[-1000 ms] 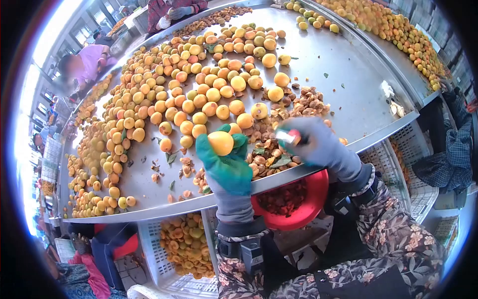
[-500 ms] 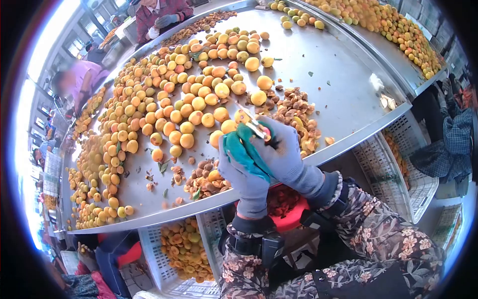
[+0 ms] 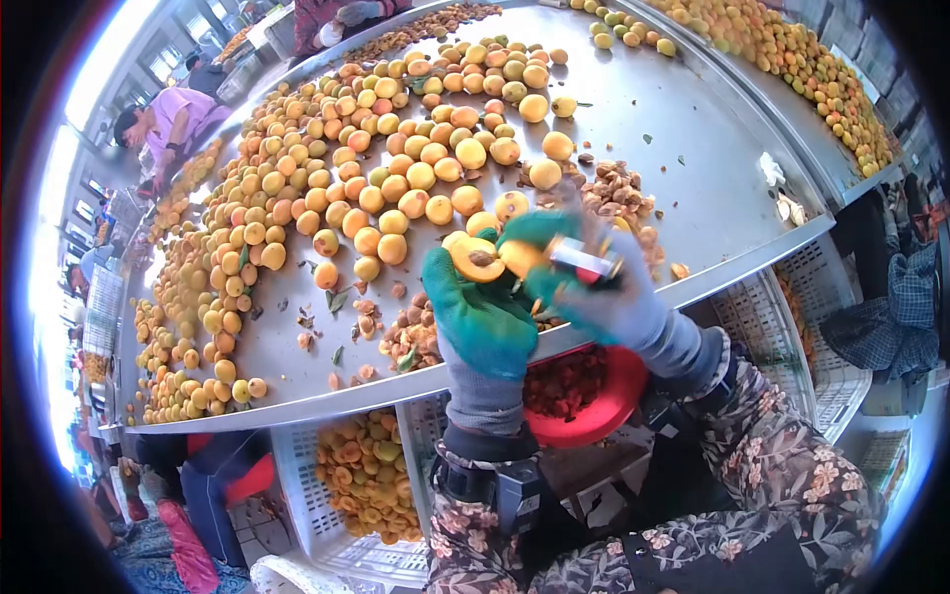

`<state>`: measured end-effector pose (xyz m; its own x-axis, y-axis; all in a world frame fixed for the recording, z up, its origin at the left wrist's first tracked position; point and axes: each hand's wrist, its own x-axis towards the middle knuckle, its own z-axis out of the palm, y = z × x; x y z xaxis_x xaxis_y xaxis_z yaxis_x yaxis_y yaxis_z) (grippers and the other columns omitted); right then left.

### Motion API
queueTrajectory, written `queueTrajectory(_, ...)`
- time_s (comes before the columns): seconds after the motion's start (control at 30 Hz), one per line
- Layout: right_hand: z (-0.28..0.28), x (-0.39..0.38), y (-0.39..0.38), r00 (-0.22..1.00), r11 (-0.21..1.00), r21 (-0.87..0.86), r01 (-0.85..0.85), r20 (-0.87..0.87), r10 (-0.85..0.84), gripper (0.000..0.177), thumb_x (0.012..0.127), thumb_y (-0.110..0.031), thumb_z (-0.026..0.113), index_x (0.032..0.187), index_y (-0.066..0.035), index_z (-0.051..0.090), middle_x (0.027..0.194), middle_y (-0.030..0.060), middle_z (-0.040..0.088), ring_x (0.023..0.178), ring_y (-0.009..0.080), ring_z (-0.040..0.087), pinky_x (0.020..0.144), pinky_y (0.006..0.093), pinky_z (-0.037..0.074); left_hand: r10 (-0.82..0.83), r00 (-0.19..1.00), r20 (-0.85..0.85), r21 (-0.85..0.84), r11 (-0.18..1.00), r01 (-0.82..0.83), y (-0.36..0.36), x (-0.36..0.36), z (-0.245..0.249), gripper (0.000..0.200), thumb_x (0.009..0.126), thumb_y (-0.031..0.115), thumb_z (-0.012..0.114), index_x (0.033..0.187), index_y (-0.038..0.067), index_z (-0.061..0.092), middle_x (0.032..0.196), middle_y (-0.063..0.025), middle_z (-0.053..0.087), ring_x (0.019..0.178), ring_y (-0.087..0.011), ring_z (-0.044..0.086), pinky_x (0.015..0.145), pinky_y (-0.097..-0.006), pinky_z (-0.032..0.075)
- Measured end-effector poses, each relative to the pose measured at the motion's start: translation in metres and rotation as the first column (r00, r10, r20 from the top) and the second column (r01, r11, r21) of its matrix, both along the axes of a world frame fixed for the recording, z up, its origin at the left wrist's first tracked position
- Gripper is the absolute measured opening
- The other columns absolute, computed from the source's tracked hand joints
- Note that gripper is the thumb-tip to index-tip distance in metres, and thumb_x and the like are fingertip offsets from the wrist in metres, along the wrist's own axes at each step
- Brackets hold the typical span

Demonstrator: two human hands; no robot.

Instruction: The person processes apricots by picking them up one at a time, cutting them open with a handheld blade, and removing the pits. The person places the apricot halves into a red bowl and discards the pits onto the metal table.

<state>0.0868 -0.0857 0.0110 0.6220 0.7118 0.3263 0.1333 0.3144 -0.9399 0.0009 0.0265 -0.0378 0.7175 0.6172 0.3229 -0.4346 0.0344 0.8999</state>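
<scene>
- Two gloved hands, both bare-arm side in floral sleeves point(image 3: 792, 465), meet just over the near edge of the metal surface point(image 3: 712, 188).
- Left hand point(image 3: 482, 322): green-and-grey glove, fingers curled around an apricot half point(image 3: 477, 259), cut face showing, brown centre visible, pit by the look of it.
- Right hand point(image 3: 616, 289): motion-blurred, fingers closed about a short tool point(image 3: 582, 259), pale body, red and black at one end. Exact tool type can't be told.
- Yellow-orange apricot piece point(image 3: 522, 259) at right fingertips, just beside the left-hand half; blurred, grip on it unclear.
- Whole apricots point(image 3: 394, 188) spread over the middle and left of the surface, beyond the hands.
- Brown pits point(image 3: 618, 190) heaped beyond the right hand; another pit pile point(image 3: 411, 332) beside the left hand at the near edge.
- Leaf point(image 3: 338, 300) on the surface, left of the left hand.
- Red basin point(image 3: 594, 428) below the edge, dark red-brown pieces point(image 3: 569, 384) inside.
- White crate point(image 3: 297, 485) lower left, apricot halves point(image 3: 368, 485) in it; another white crate point(image 3: 762, 342) at right.
- Co-worker in a pink-purple shirt point(image 3: 180, 119) leans at far left, well apart.
</scene>
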Motion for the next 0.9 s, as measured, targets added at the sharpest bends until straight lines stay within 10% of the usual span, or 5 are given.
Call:
queueTrajectory(0.1, -0.016, -0.001, 0.016, 0.786, 0.999, -0.011, 0.047, 0.617, -0.031, 0.053, 0.067, -0.009, 0.072, 0.116, -0.002, 0.055, 0.11, 0.0178, 0.06, 0.103, 0.03, 0.06, 0.089, 0.0354, 0.047, 0.288, 0.957, -0.022, 0.679, 0.707, -0.197, 0.005, -0.015, 0.006, 0.067, 0.085, 0.023, 0.064, 0.135, 0.0, 0.026, 0.124, -0.0193, 0.048, 0.114, -0.0292, 0.05, 0.098, -0.0397, 0.041)
queueTrajectory(0.23, -0.002, -0.001, 0.013, 0.817, 0.998, -0.061, -0.032, 0.574, 0.061, 0.042, 0.074, -0.008, 0.067, 0.114, 0.0, 0.056, 0.11, 0.0181, 0.06, 0.1, 0.0284, 0.061, 0.087, 0.0349, 0.048, 0.327, 0.94, 0.1, 0.549, 0.769, -0.326, 0.009, -0.005, -0.006, 0.048, 0.089, 0.029, 0.058, 0.124, 0.001, 0.043, 0.114, -0.0187, 0.054, 0.103, -0.0321, 0.056, 0.083, -0.0358, 0.049)
queueTrajectory(0.3, 0.005, 0.001, 0.001, 0.969, 0.983, 0.185, -0.023, -0.238, 0.067, 0.033, 0.08, -0.007, 0.062, 0.111, 0.004, 0.057, 0.106, 0.0147, 0.063, 0.097, 0.0219, 0.062, 0.081, 0.0314, 0.05, -0.233, 0.952, 0.199, -0.687, 0.66, 0.305, 0.007, -0.005, 0.016, 0.04, 0.093, 0.035, 0.05, 0.116, 0.003, 0.048, 0.099, -0.0139, 0.058, 0.085, -0.0241, 0.06, 0.062, -0.0291, 0.051)
queueTrajectory(0.83, 0.014, 0.017, 0.003, 0.993, 0.933, 0.359, -0.002, -0.113, 0.045, 0.022, 0.092, -0.011, 0.048, 0.111, -0.002, 0.055, 0.091, 0.015, 0.059, 0.051, 0.0083, 0.045, 0.043, 0.0225, 0.039, -0.2, 0.98, -0.006, -0.753, 0.645, 0.127, -0.047, 0.0, 0.034, 0.042, 0.097, 0.045, 0.033, 0.107, 0.007, 0.048, 0.079, -0.0097, 0.058, 0.062, -0.0179, 0.057, 0.049, -0.0281, 0.045)
queueTrajectory(0.9, 0.009, 0.019, 0.006, 0.974, 0.93, 0.36, -0.067, -0.179, 0.139, 0.023, 0.092, -0.012, 0.047, 0.108, 0.003, 0.054, 0.079, 0.0094, 0.057, 0.053, 0.0083, 0.046, 0.045, 0.0227, 0.039, 0.063, 0.961, -0.268, 0.029, 0.998, -0.057, -0.047, -0.004, 0.028, 0.039, 0.097, 0.042, 0.034, 0.109, 0.007, 0.046, 0.08, -0.0102, 0.058, 0.06, -0.0171, 0.057, 0.048, -0.0271, 0.046)
